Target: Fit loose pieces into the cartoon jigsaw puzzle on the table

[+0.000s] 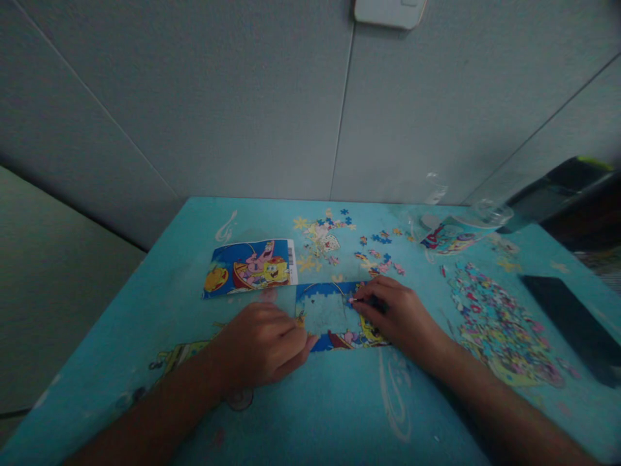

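Observation:
A partly assembled jigsaw puzzle, its frame built and its middle bare, lies on the turquoise table. My left hand rests at the puzzle's lower left corner with its fingers curled and pressed against the edge. My right hand lies over the puzzle's right side, fingertips pinched on a small puzzle piece at the upper right of the frame. A cartoon reference picture lies just beyond my left hand.
Loose pieces are scattered behind the puzzle, and a large heap of pieces lies at the right. A clear plastic bag sits at the back right, a dark flat object at the right edge. Grey wall panels stand behind.

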